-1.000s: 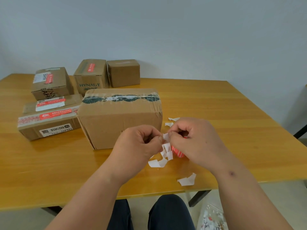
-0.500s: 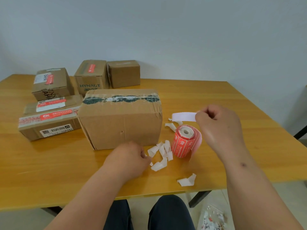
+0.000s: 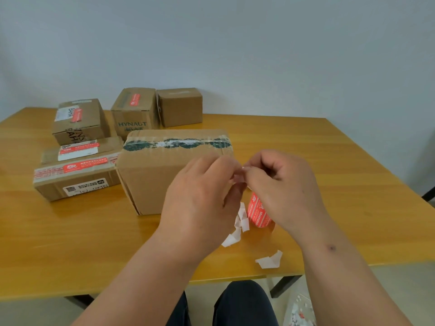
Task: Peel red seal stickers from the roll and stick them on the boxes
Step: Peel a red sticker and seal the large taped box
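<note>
Red printed sticker roll [image 3: 258, 211] lies on its side on the yellow wooden table [image 3: 70, 231], long axis running toward the big brown cardboard box [image 3: 150, 180], mostly hidden under the right hand [image 3: 281, 188]. Left hand [image 3: 200, 196] meets it fingertip to fingertip, both pinching something small, unclear what. White backing scraps [image 3: 241, 222] lie beside the roll.

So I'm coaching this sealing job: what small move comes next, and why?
Probably peel the sticker free: the left hand and right hand pinch something small together above the red sticker roll, and the large box shows no red seal yet.
</note>
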Tool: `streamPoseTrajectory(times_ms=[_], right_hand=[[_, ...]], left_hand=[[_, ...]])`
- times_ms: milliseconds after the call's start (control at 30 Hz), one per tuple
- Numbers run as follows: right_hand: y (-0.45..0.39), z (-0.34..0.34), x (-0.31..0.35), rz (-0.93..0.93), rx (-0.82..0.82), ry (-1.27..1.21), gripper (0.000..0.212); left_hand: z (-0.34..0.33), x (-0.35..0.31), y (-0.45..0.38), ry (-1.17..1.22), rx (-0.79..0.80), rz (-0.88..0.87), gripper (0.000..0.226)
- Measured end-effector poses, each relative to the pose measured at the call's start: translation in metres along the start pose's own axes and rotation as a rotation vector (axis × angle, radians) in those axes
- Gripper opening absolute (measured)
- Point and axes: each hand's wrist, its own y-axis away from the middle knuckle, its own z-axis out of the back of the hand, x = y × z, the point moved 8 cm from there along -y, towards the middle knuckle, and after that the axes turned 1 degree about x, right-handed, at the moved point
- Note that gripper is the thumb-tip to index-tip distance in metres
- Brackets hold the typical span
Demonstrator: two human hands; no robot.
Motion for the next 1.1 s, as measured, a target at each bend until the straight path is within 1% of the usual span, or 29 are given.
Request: streamPoseTrajectory(times_ms=[67, 100, 133, 167, 233, 267, 300, 333, 367, 433, 500, 600, 700, 800, 833, 933, 1100], right_hand=[[0.000, -0.003, 0.002, 0.009, 0.033, -0.046, 0.021], [0.000, -0.004, 0.004, 0.014, 0.049, -0.083, 0.022], [0.000, -0.004, 0.005, 0.016, 0.054, -0.124, 0.021], [0.000, -0.004, 0.004, 0.010, 0.041, -0.161, 0.020], [-0.004, -0.004, -0.003, -0.041, 0.016, -0.195, 0.013], [-0.006, -0.007, -0.007, -0.076, 0.040, -0.165, 0.010], [-0.008, -0.013, -0.011, -0.105, 0.081, -0.124, 0.014], [-0.009, -0.018, -0.014, -0.128, 0.112, -0.107, 0.018], [-0.010, -0.022, -0.015, -0.141, 0.122, -0.115, 0.017], [-0.012, -0.024, -0.013, -0.152, 0.102, -0.158, 0.007], [-0.014, -0.026, -0.010, -0.144, 0.090, -0.190, 0.005], [-0.020, -0.032, -0.002, -0.119, 0.143, -0.228, 0.006], [-0.027, -0.040, 0.002, -0.111, 0.175, -0.253, 0.003], [-0.036, -0.045, 0.004, -0.120, 0.162, -0.261, 0.011], [-0.041, -0.045, 0.006, -0.116, 0.151, -0.261, 0.010], [-0.053, -0.043, 0.019, -0.070, 0.116, -0.206, 0.007], [-0.076, -0.047, 0.043, 0.004, 0.098, -0.079, 0.014]], left_hand=[[0.005, 0.003, 0.001, -0.009, -0.048, -0.009, 0.009], [0.007, 0.004, 0.001, 0.009, -0.057, 0.018, 0.007], [0.011, 0.008, 0.000, 0.047, -0.071, 0.073, 0.006], [0.015, 0.013, 0.000, 0.123, -0.096, 0.167, 0.007], [0.020, 0.033, 0.002, 0.382, -0.171, 0.441, 0.013], [0.020, 0.044, 0.005, 0.546, -0.214, 0.571, 0.014], [0.019, 0.053, 0.008, 0.708, -0.255, 0.669, 0.013], [0.017, 0.060, 0.009, 0.838, -0.284, 0.738, 0.012], [0.016, 0.065, 0.010, 0.926, -0.301, 0.787, 0.012], [0.017, 0.072, 0.010, 0.981, -0.309, 0.834, 0.010], [0.020, 0.075, 0.010, 0.979, -0.307, 0.839, 0.008], [0.027, 0.080, 0.009, 0.981, -0.312, 0.833, 0.003], [0.032, 0.087, 0.008, 0.974, -0.314, 0.845, 0.003], [0.037, 0.096, 0.007, 0.930, -0.305, 0.882, 0.005], [0.040, 0.099, 0.006, 0.902, -0.300, 0.891, 0.006], [0.055, 0.109, -0.003, 0.714, -0.266, 0.864, 0.007], [0.080, 0.113, -0.031, 0.271, -0.161, 0.698, 0.012]])
